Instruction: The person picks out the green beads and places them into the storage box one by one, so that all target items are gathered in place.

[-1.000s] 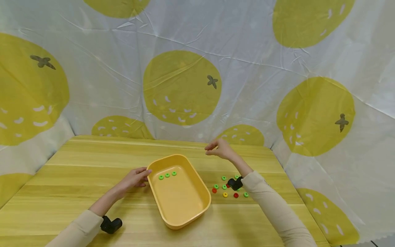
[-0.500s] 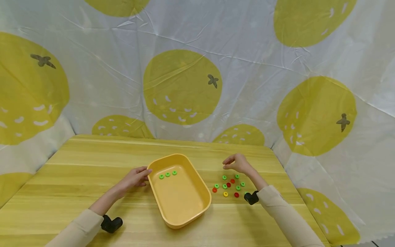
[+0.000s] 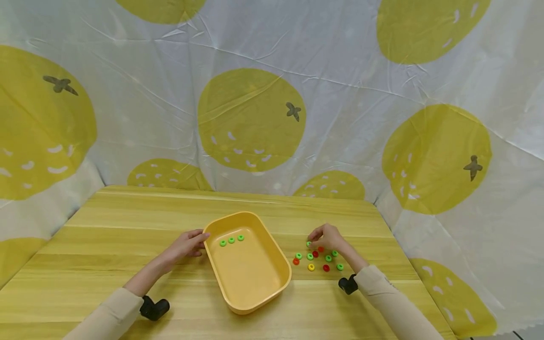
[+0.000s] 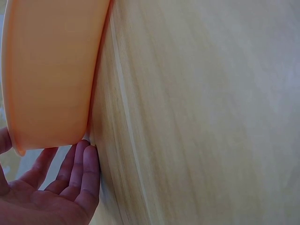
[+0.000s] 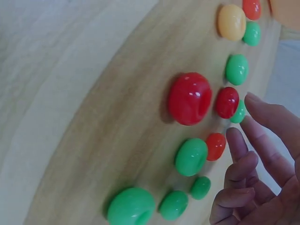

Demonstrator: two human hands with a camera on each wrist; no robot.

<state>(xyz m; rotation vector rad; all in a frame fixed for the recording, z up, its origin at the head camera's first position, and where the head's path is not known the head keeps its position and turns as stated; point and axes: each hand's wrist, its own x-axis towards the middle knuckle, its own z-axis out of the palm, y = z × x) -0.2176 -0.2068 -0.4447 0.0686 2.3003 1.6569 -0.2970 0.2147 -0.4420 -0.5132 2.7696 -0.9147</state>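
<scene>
My left hand (image 3: 187, 245) grips the left rim of an orange-yellow tray (image 3: 280, 283), thumb over the edge and fingers against the outside; in the left wrist view the left hand (image 4: 61, 192) is at the corner of the tray (image 4: 51, 79). Three green beads (image 3: 231, 240) lie in a row inside. Over the loose beads on the right, my right hand (image 3: 329, 237) points thumb and forefinger down at a green bead (image 3: 309, 244). From the right wrist view, that hand (image 5: 267, 173) has its fingertips apart, close to a green bead (image 5: 239, 112); contact is unclear.
Around the right hand lie several green beads (image 3: 328, 259), red beads (image 3: 326, 268) and a yellow bead (image 3: 311, 267) on the wooden table (image 3: 187, 203). A fruit-patterned cloth (image 3: 331, 127) hangs behind. Both wrists carry black devices (image 3: 155, 309).
My right hand moved right from above the table beyond the tray, then down to the green bead at the back of the loose group. The left hand and tray stayed put.
</scene>
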